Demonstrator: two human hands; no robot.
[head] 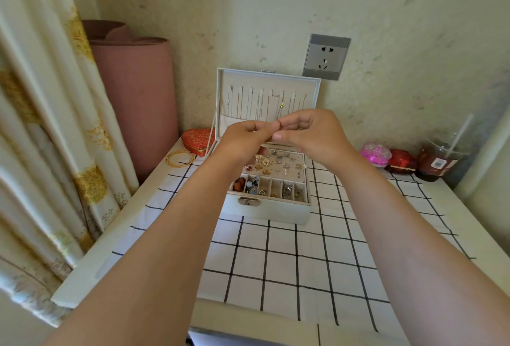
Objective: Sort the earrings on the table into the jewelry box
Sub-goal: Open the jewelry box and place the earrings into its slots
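As hands [242,138] [311,130] pinch together — curled, over jewelry box [276,213]

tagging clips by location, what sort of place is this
Probably a bedroom corner at home: a floral curtain, a wall socket, and an open jewelry box on a small table with a checked cloth.

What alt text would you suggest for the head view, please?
A left hand and right hand meet fingertip to fingertip above an open box of earrings; anything held is too small to see. The box sits on a checked cloth.
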